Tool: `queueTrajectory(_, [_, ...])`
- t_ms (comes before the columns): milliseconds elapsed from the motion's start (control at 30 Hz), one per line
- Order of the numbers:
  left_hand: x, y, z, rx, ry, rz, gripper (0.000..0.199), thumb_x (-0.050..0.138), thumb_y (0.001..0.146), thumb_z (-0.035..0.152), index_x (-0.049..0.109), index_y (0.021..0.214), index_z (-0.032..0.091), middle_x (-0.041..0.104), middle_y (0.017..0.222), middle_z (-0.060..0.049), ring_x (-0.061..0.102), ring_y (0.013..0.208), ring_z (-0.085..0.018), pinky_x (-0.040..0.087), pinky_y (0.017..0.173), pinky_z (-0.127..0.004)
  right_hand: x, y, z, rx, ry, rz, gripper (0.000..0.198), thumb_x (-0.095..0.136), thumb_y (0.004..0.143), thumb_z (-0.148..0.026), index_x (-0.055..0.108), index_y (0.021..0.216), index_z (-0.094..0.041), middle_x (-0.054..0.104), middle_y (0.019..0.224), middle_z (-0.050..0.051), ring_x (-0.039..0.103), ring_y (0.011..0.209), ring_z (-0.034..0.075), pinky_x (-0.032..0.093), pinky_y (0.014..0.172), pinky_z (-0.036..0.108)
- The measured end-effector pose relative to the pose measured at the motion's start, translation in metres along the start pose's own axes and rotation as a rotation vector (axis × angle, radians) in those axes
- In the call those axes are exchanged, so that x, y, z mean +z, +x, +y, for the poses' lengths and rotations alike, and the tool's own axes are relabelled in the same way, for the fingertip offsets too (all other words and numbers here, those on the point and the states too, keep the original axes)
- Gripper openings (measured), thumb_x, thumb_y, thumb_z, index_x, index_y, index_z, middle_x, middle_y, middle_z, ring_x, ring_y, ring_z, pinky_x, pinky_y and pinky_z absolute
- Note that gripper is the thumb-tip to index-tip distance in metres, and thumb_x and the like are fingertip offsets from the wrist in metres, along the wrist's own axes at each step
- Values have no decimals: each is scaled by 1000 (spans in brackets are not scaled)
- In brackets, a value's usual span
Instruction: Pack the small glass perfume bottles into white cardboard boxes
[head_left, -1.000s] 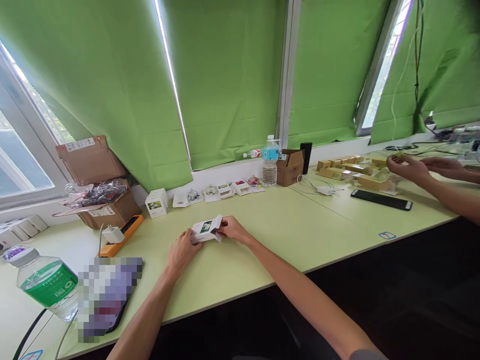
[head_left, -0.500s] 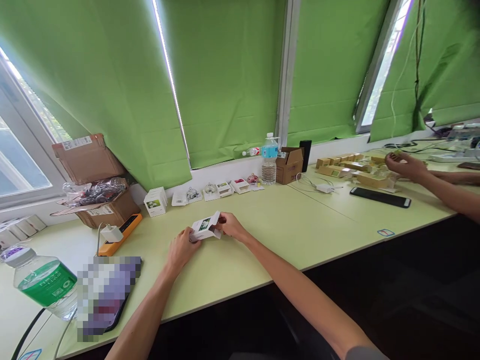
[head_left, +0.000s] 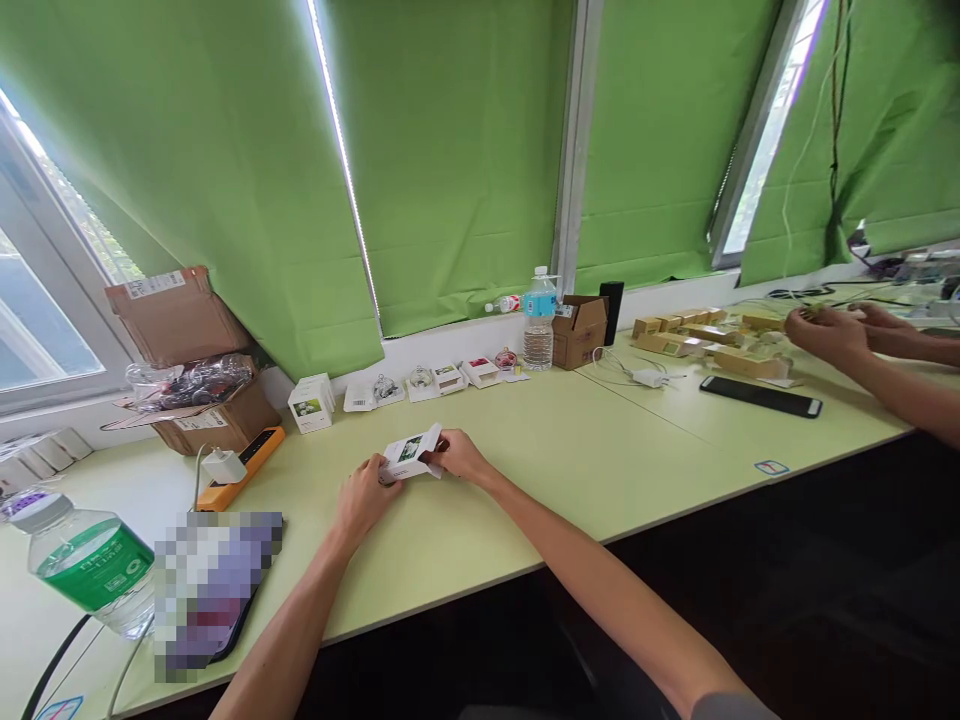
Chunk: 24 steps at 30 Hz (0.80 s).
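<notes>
A small white carton (head_left: pixel 405 458) with a green picture on its top is held a little above the pale table, its right end open with the flap raised. My left hand (head_left: pixel 367 492) is closed around the carton's left end, thumb at the near side. At the open end, the fingers of my right hand (head_left: pixel 463 455) are bent together against the flap and opening. Their tips are partly hidden, so whether they reach inside is unclear.
Along the wall stand white cartons (head_left: pixel 310 405), small clear packages (head_left: pixel 386 387), a water bottle (head_left: pixel 538 320) and a brown box (head_left: pixel 580 332). At left are an orange power strip (head_left: pixel 251 465), a green-labelled bottle (head_left: pixel 94 565) and a phone (head_left: pixel 217 590). A co-worker's hands (head_left: pixel 832 335) work at right.
My hands and the carton have hardly moved; my right fingers have shifted slightly at the open end. The co-worker's hands have moved right and come together.
</notes>
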<state>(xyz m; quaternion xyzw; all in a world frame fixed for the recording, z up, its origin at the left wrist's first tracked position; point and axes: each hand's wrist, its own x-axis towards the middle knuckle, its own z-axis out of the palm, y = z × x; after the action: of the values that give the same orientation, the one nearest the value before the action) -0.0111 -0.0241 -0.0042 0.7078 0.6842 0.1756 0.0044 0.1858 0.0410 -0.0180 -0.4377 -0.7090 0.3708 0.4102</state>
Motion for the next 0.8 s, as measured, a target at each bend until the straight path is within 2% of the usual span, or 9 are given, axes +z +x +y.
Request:
queueTrajectory(367, [-5,-2,4,-34,-8,-32,35,54,79,46,55,107,25,64,112,-7,62,92,-25,40,68,-29,0,-1,-2,-23,-61,1,34,70,67,-35,70,92,-12,70,80,5,59,66,15,41,54,20])
queueTrajectory(800, [-5,-2,5,-30,2,-30,37,55,78,45,55,109,24,63,113,-8,61,94,-26,40,68,-30,6,-4,-6,-105,-161,27,18,65,69,-26,71,83,-16,69,90,5,61,70,16,42,58,20])
